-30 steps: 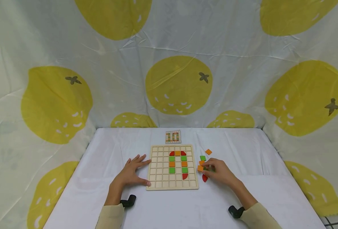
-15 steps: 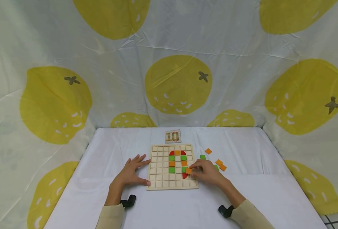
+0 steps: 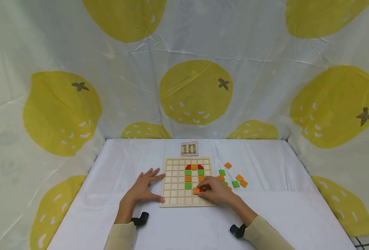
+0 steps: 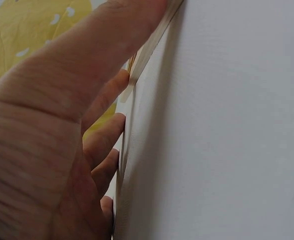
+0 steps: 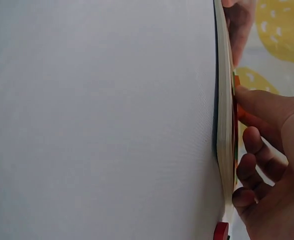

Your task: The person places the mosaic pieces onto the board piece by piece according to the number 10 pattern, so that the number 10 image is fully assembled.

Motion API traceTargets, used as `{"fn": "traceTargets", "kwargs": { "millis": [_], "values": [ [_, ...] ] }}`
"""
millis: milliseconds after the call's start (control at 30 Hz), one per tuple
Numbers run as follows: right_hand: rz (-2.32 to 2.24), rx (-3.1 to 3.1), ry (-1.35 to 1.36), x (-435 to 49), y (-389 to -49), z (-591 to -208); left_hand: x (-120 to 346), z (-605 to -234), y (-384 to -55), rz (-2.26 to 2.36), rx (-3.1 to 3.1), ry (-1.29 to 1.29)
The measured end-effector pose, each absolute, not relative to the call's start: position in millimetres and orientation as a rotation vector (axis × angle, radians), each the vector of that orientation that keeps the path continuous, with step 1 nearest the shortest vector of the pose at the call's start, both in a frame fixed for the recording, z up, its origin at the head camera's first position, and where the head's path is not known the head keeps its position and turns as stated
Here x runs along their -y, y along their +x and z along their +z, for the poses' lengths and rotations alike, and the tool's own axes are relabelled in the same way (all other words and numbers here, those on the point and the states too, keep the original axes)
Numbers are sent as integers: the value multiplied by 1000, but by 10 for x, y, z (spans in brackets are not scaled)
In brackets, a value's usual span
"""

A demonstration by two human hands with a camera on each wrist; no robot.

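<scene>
A wooden grid board lies on the white cloth. My left hand spreads its fingers at the board's left side, with thumb and a fingertip touching the edge. Over the lower part of the grid, my right hand pinches an orange square tile between thumb and finger. That tile sits just left of a red quarter-round tile, partly covered by the fingers. Green tiles and orange tiles fill some cells above in an arch, topped by red quarter-rounds.
Right of the board lie several loose tiles, among them an orange tile, a green tile and others half behind the right hand. A small patterned card lies beyond the board. Lemon-print cloth hangs behind the table.
My right hand has moved left from the loose tiles onto the board, carrying the orange tile past the red quarter-round. Loose tiles on the right have come into view. The left hand stays put.
</scene>
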State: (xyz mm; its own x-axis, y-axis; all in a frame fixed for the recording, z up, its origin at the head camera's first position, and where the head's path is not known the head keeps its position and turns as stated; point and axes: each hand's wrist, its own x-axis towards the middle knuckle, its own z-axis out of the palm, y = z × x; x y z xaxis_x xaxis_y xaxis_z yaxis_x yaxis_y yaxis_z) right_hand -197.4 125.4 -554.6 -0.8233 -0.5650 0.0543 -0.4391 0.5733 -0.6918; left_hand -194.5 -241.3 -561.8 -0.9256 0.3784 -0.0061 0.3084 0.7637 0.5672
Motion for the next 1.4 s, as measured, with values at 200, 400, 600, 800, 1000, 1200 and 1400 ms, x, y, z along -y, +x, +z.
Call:
{"fn": "traceTargets", "kwargs": {
  "millis": [200,400,600,800,1000,1200,1400],
  "values": [
    [-1038,-2648,-822,-1225,-1967,-5550,2403,-5610,-1945,887,-2833,563],
    [-1042,-2637,-819,-1211,-1956,-5550,2408,-5606,-1940,892,-2833,561],
    [-1077,-2624,-813,-1199,-1945,-5544,2418,-5615,-1942,866,-2843,554],
    [-1090,-2616,-792,-1198,-1941,-5548,2415,-5614,-1947,881,-2827,553],
    [-1129,-2623,-694,-1288,-1949,-5504,2410,-5631,-1950,863,-2840,572],
    [-1141,-2707,-614,-1507,-1985,-5453,2411,-5632,-1957,855,-2843,570],
    [-1191,-2702,-587,-1726,-2002,-5473,2418,-5638,-1958,857,-2842,572]
  ]
}}
